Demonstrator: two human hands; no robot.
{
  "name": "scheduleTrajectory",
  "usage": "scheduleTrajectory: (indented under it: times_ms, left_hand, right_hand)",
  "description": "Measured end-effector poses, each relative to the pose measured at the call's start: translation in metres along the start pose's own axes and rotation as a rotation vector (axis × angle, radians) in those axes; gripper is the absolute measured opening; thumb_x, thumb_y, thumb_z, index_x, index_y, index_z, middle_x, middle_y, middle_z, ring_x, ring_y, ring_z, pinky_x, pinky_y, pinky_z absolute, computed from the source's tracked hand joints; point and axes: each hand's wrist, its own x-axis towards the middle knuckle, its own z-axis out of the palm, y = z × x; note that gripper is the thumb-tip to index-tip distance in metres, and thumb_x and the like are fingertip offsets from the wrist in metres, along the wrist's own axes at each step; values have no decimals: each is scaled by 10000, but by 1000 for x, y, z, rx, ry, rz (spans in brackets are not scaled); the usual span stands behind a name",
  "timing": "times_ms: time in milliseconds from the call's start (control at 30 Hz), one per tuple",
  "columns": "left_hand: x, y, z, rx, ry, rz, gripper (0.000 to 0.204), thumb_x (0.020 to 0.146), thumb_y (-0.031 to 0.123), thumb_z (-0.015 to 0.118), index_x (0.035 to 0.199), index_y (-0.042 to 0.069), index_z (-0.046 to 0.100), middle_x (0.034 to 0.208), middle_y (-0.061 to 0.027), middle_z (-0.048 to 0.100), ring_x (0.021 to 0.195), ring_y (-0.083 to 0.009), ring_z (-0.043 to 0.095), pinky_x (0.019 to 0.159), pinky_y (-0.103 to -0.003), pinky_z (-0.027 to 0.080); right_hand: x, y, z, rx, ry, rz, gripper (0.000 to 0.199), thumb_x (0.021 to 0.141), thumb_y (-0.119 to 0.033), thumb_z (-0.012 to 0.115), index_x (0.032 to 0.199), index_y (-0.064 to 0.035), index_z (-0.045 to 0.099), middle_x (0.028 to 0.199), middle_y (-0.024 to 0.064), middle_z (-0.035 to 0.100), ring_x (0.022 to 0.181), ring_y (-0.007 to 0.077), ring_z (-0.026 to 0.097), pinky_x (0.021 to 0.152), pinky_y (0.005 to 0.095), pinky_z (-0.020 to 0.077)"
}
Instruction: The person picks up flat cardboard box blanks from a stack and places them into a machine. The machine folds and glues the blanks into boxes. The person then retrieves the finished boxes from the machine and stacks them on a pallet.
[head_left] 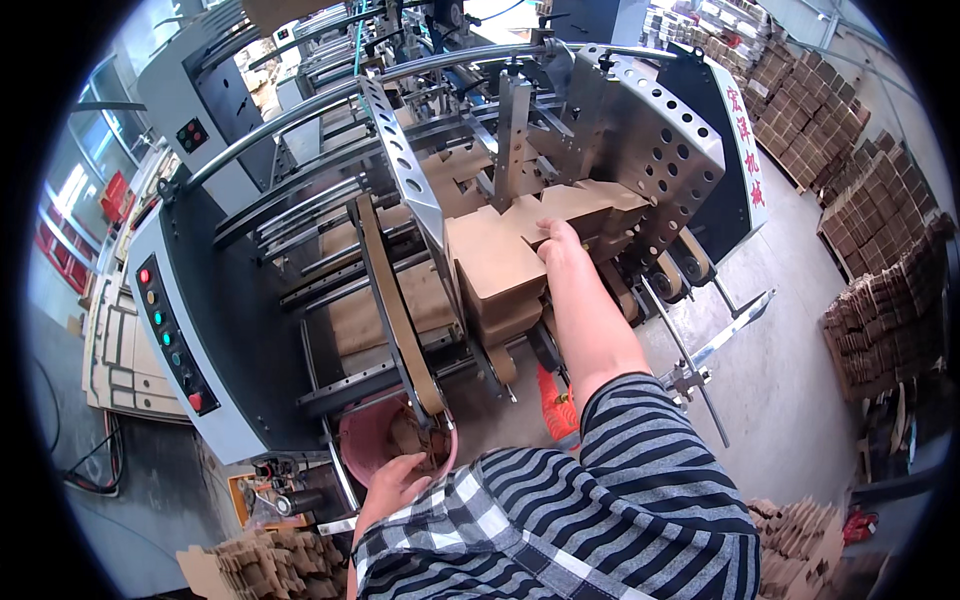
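A stack of brown cardboard blanks (495, 255) with cut-out edges sits between the metal guide plates of a machine. My right hand (562, 242) reaches across onto its top, bent fingers closed at the edge of a notch in the upper blank; the fingertips are partly hidden. Low on the left, my left hand (395, 484) hangs close to my body with fingers apart and nothing in them. Just beyond it stands a pink bucket (357, 436) with brown scraps inside.
A control panel with lit buttons (165, 338) lines the machine's left side. Tan belts (385, 300) run beside the stack. An orange-red item (558, 408) lies beneath my right arm. Bundled cardboard (880, 210) stands along the right; more cardboard pieces (270, 565) lie at lower left.
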Motion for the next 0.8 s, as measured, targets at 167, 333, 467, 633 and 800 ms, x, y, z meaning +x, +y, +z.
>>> scheduleTrajectory:
  times_ms: [167, 333, 467, 633, 800]
  left_hand:
    - [-9, -5, 3, -32, 25, -49, 394, 779, 194, 717, 1136, 58, 621, 1066, -157, 645, 980, -334, 621, 844, -375, 502]
    - [-6, -6, 4, -3, 11, -37, 382, 772, 184, 722, 1112, 41, 626, 1051, -160, 647, 960, -340, 626, 824, -374, 508]
    - [-2, -7, 8, -28, -20, -23, 375, 755, 136, 725, 1101, 27, 629, 1046, -159, 647, 950, -338, 629, 809, -370, 511]
    - [6, 3, 7, -38, -62, -51, 382, 741, 71, 713, 1110, 21, 626, 1046, -160, 647, 954, -337, 627, 812, -369, 508]
    - [2, 6, 6, -29, -46, -111, 384, 745, 79, 715, 1114, 21, 625, 1050, -162, 645, 966, -336, 622, 824, -363, 503]
  right_hand:
    - [-72, 0, 3, -455, -225, 1, 553, 742, -117, 644, 1237, -12, 421, 1131, 239, 547, 960, 396, 591, 838, 557, 483]
    - [-134, -63, -34, -1046, -230, 114, 638, 830, -423, 614, 1192, 89, 494, 980, 227, 671, 749, 287, 689, 730, 367, 554]
    - [-106, -102, -87, -687, -40, -242, 613, 854, -476, 580, 1123, 75, 560, 982, 231, 661, 768, 281, 679, 618, 335, 522]
    - [-55, -101, -88, -781, 158, 66, 977, 766, -678, 547, 1352, 82, 359, 1352, 270, 447, 1213, 402, 468, 974, 511, 352]
    - [-17, -86, -53, -845, 75, 47, 1029, 742, -709, 543, 1369, 78, 327, 1382, 274, 402, 1238, 411, 438, 995, 527, 321]
